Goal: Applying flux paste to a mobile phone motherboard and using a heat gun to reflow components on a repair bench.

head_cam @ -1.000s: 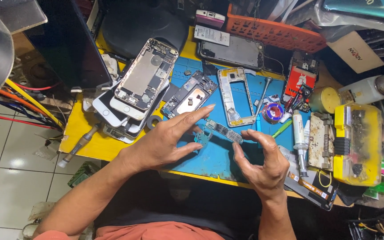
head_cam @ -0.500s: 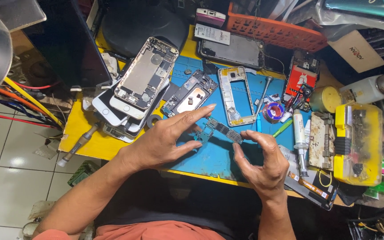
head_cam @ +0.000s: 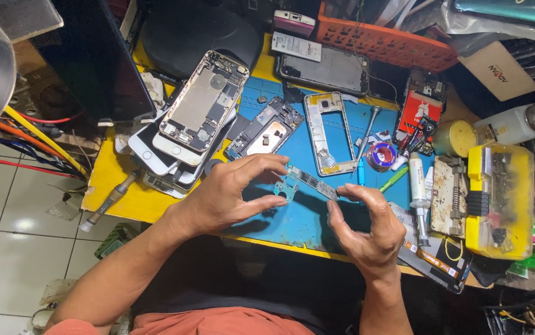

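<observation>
A narrow phone circuit board (head_cam: 313, 182) hangs just above the blue work mat (head_cam: 298, 220). My left hand (head_cam: 230, 195) curls round its left end, index finger above and thumb below. My right hand (head_cam: 366, 229) pinches the right end with its fingertips. A small green piece (head_cam: 286, 189) of the board hangs down near my left thumb.
Stacked opened phones (head_cam: 199, 111) lie left of the mat; a gutted phone (head_cam: 264, 131), a bare phone frame (head_cam: 326, 133) and a screwdriver (head_cam: 366, 127) lie on it. At right stand a yellow box (head_cam: 500, 198), a white tube (head_cam: 417, 186) and a bottle (head_cam: 515, 124); an orange tray (head_cam: 385, 40) is behind.
My left fingers have curled in from a spread pose to close on the board's left end. The board sits a little higher and more tilted. My right hand has barely moved.
</observation>
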